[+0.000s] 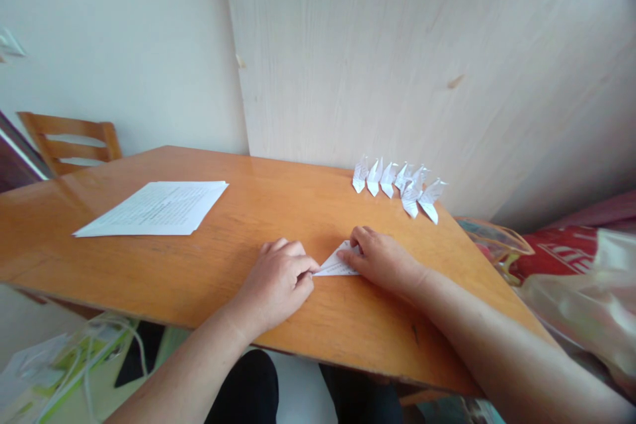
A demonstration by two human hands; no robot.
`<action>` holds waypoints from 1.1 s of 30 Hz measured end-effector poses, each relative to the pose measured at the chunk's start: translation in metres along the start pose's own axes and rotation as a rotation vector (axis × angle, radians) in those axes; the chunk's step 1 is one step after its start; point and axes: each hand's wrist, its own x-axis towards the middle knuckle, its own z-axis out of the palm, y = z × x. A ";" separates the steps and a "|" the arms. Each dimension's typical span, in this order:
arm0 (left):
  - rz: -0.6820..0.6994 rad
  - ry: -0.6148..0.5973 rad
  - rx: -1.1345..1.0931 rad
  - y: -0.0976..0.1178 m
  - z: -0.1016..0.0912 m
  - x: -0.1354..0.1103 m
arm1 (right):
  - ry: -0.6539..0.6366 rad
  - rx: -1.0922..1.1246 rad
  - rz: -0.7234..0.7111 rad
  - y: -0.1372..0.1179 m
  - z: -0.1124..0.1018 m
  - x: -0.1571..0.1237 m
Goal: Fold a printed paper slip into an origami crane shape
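A folded triangle of printed white paper lies on the wooden table in front of me, its narrow corner towards the left. My left hand has curled fingers, with the index fingertip and thumb at that narrow corner. Over the right part of the triangle is my right hand, thumb and bent fingers closed on the paper and hiding its right end. Several folded paper figures with upright points stand at the back right of the table, beyond my right hand.
A stack of printed sheets lies at the left of the table. Behind are a pale wall panel and a wooden chair. Bags, one red, crowd the right edge. White cables hang at lower left.
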 end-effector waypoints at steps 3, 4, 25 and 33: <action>-0.006 -0.003 0.000 0.000 0.000 0.000 | 0.014 -0.163 -0.017 -0.010 0.000 -0.003; -0.010 -0.001 0.001 0.000 -0.001 -0.001 | 0.011 -0.202 -0.020 -0.013 0.000 -0.004; 0.059 0.006 0.154 0.007 -0.002 -0.003 | -0.029 -0.169 -0.040 -0.008 -0.003 -0.004; 0.077 0.046 0.086 0.006 -0.003 0.000 | -0.074 0.045 -0.005 0.008 -0.005 0.005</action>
